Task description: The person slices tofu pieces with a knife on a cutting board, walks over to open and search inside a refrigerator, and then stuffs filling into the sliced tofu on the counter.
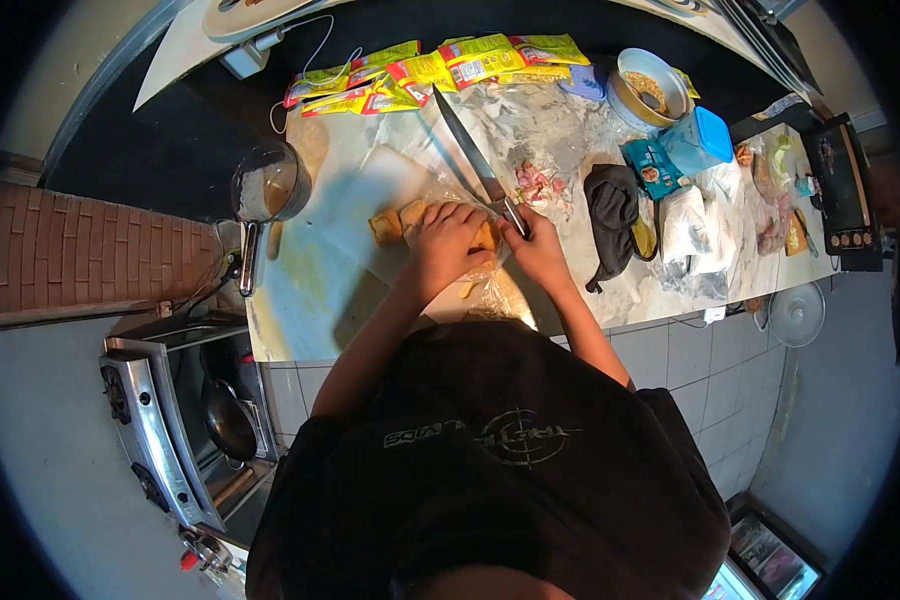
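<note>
My right hand (538,248) is wrapped round the dark handle of a large kitchen knife (467,147), whose long blade points away toward the back of the table. My left hand (446,243) lies over golden-brown blocks that look like fried tofu (386,227), its fingers curled down on them. Some blocks show to the left of that hand, and one shows at its right side near the knife handle. Clear plastic wrapping (502,296) lies crumpled around and below them. Beneath is a pale board or sheet (388,175), partly hidden by my hands.
Peeled shallots or garlic (540,185) lie right of the knife. Yellow-red packets (425,75) line the back, with a bowl (650,88) at back right. A dark cloth pouch (613,215), a blue-lidded container (697,142) and a saucepan (270,183) flank the work area.
</note>
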### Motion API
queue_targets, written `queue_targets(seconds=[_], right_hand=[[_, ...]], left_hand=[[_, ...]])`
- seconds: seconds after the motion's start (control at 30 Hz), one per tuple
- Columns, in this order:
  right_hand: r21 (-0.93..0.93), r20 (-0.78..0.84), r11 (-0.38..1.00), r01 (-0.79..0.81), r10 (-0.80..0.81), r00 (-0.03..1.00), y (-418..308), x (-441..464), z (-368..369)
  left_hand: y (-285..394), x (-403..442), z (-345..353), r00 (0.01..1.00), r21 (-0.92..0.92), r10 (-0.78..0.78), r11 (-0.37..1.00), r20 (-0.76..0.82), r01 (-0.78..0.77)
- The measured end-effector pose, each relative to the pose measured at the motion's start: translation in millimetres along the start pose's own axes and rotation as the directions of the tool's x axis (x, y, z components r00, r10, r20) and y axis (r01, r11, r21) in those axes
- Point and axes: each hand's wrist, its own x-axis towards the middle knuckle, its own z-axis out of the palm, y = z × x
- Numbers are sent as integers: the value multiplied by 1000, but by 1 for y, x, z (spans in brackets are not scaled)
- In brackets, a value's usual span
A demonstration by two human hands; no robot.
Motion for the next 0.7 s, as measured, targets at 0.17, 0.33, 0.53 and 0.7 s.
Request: queue_targets(seconds=[0.17,0.33,0.53,0.7], right_hand=[[49,-43,996,70,-68,997,16,-1,0],[86,-47,993,-83,87,995,8,-14,-22],[167,-174,985,-40,69,982,13,-43,-54],[120,-332,969,-215,243,911,23,-94,-99]], left_hand=[[0,2,-34,999,-340,29,939,-40,-41],[-83,20,-60,952,-453,-290,865,-104,214],[-274,74,-45,912,-115,-329,944,-243,310],[-327,101,-34,935,-77,-192,981,-297,177]])
